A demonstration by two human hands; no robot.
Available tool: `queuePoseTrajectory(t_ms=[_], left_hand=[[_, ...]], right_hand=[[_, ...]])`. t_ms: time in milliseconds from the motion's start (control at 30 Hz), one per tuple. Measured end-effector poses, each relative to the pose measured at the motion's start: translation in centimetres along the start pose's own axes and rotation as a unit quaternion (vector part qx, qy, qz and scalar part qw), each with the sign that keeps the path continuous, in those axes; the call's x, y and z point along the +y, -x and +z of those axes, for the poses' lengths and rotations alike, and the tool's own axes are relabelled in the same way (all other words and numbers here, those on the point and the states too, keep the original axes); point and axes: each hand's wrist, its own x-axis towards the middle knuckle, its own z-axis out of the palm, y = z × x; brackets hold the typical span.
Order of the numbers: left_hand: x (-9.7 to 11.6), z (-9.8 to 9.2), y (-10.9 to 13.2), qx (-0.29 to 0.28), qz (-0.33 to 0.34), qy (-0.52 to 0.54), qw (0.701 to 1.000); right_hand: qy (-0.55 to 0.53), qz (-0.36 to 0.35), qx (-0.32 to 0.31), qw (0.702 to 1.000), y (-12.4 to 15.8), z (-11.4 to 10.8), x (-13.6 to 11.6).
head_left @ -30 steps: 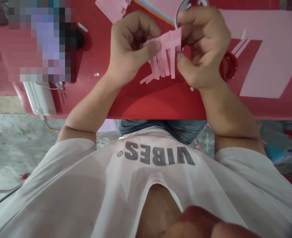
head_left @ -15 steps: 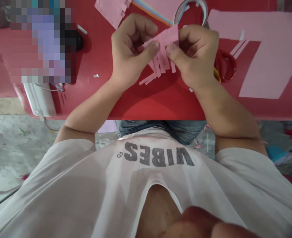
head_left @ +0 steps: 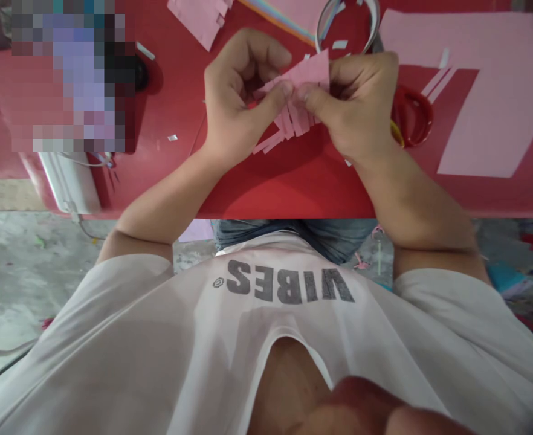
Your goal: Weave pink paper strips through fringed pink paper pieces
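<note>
Both my hands pinch one small piece of pink fringed paper (head_left: pixel 309 74) just above the red table (head_left: pixel 293 187). My left hand (head_left: pixel 237 96) grips its left end between thumb and curled fingers. My right hand (head_left: pixel 357 106) grips the right part, thumb close to the left thumb. Cut strips of the paper hang down and splay out below my thumbs. Much of the piece is hidden between my fingers.
Red-handled scissors (head_left: pixel 411 118) lie right of my right hand. A tape roll (head_left: pixel 375 24) sits at the back, beside coloured paper strips (head_left: pixel 275 15). A large pink sheet (head_left: pixel 497 90) covers the right side, another pink scrap (head_left: pixel 196 18) lies back left. A white device (head_left: pixel 71 181) sits at the left edge.
My right hand slid left along the fringed paper until its thumb nearly meets my left thumb. The paper has bunched up narrower between the hands and tilted.
</note>
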Motion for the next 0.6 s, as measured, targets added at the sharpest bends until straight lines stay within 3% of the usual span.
queuePoseTrajectory(t_ms=[67, 133, 233, 367, 533, 600], left_hand=[[0.3, -0.1, 0.0, -0.015, 0.016, 0.011, 1.000], [0.5, -0.2, 0.0, -0.058, -0.021, 0.011, 0.998], [0.8, -0.2, 0.0, -0.036, -0.035, 0.021, 0.999], [1.5, -0.3, 0.1, -0.099, -0.073, 0.046, 0.991], [1.8, -1.1, 0.5, -0.122, -0.143, 0.013, 0.982], [1.2, -1.5, 0.7, -0.128, -0.113, 0.022, 0.985]], right_hand=[[0.000, -0.060, 0.026, 0.998, -0.1, 0.1, -0.4], [-0.010, -0.082, 0.019, 0.996, -0.1, 0.1, -0.8], [-0.012, -0.072, -0.002, 0.997, 0.0, -0.1, -1.3], [0.016, -0.059, -0.033, 0.998, 0.2, -0.2, -1.5], [0.053, -0.050, -0.061, 0.995, 0.4, 0.3, -1.2], [0.054, -0.045, -0.063, 0.996, 0.5, 0.6, -1.1]])
